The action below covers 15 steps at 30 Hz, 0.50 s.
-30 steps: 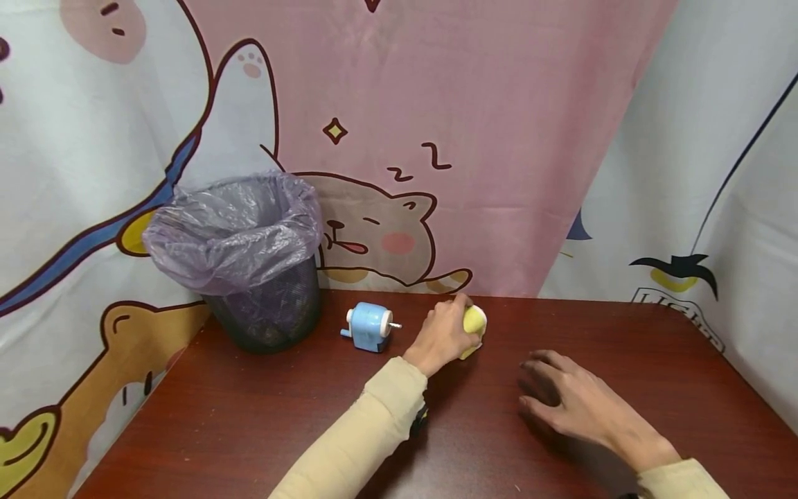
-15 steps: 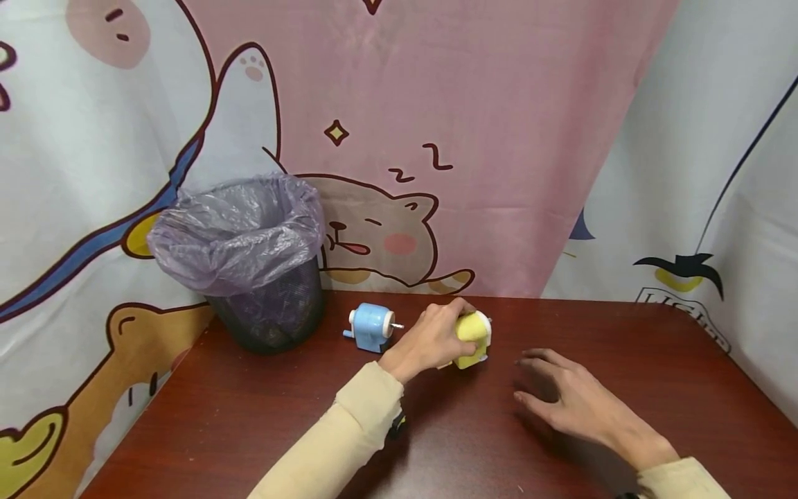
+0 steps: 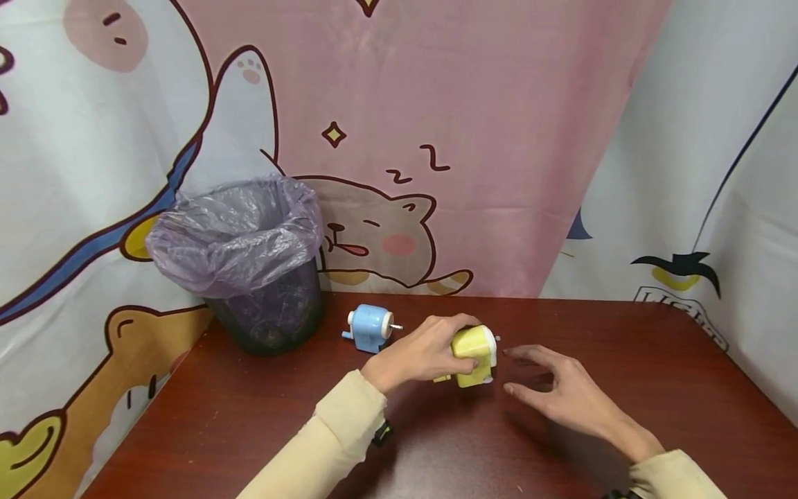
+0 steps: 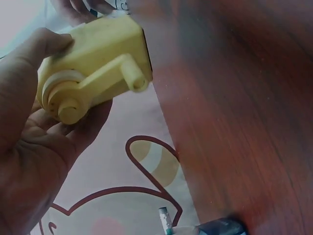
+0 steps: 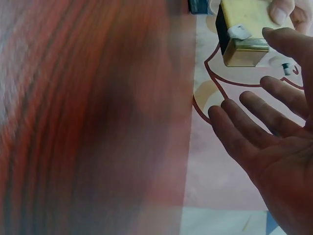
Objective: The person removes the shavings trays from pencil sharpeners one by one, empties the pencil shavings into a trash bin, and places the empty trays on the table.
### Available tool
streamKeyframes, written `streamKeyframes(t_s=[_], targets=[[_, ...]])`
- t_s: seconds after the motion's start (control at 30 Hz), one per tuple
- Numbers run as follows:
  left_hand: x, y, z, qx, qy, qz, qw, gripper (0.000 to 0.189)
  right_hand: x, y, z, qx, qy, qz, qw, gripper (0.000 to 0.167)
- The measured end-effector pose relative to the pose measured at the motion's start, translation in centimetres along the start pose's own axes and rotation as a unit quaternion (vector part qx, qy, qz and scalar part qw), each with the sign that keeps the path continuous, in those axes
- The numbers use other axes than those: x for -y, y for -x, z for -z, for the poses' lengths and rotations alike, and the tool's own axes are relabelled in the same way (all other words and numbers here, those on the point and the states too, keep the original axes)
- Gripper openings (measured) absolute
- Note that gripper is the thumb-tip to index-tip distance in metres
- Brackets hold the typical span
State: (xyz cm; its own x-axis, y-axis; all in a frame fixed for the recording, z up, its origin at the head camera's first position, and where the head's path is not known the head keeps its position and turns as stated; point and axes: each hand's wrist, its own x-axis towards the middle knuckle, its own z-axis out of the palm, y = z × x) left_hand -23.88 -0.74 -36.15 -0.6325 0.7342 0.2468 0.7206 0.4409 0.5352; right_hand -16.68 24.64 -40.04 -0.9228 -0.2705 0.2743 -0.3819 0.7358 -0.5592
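My left hand (image 3: 430,353) grips a yellow hand-crank pencil sharpener (image 3: 470,346) above the table, thumb on the near side and fingers over the far side. In the left wrist view the sharpener's crank handle (image 4: 110,78) faces the camera. A pencil stub (image 5: 286,68) pokes from its white front in the right wrist view. My right hand (image 3: 570,391) is just right of the sharpener, fingers spread and nothing in them. A blue crank pencil sharpener (image 3: 369,327), with a short pencil end sticking out of its right side, stands on the table left of my left hand.
A dark mesh wastebasket (image 3: 280,312) with a purple plastic liner (image 3: 233,235) stands at the back left of the brown table (image 3: 262,430). Behind the table's far edge hangs a cartoon-printed curtain (image 3: 530,138).
My left hand has brought the yellow sharpener nearer to me and slightly right, lifting it and turning its white front toward my right hand. The right hand has shifted slightly left.
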Motion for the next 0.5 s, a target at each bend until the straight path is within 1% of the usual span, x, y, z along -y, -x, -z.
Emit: streamKeyframes(t_s=[0.1,0.2,0.27,0.5], targets=[[-0.3,0.5,0.3,0.015,0.011,-0.028,0.9994,0.056,0.0,-0.1,-0.4,0.010,-0.044,-0.011,0.9989,0.054],[-0.7,0.9,0.6,0.028,0.002,-0.062,0.9977,0.059,0.0,-0.3,-0.8,0.024,-0.102,-0.018,0.9943,0.058],[-0.9,1.0,0.7,0.032,-0.006,-0.075,0.9966,0.057,0.0,-0.4,-1.1,0.032,-0.135,-0.022,0.9901,0.059],[-1.5,1.6,0.9,0.032,-0.008,-0.075,0.9967,0.051,0.4,-0.6,-1.7,0.059,-0.216,-0.026,0.9743,0.060]])
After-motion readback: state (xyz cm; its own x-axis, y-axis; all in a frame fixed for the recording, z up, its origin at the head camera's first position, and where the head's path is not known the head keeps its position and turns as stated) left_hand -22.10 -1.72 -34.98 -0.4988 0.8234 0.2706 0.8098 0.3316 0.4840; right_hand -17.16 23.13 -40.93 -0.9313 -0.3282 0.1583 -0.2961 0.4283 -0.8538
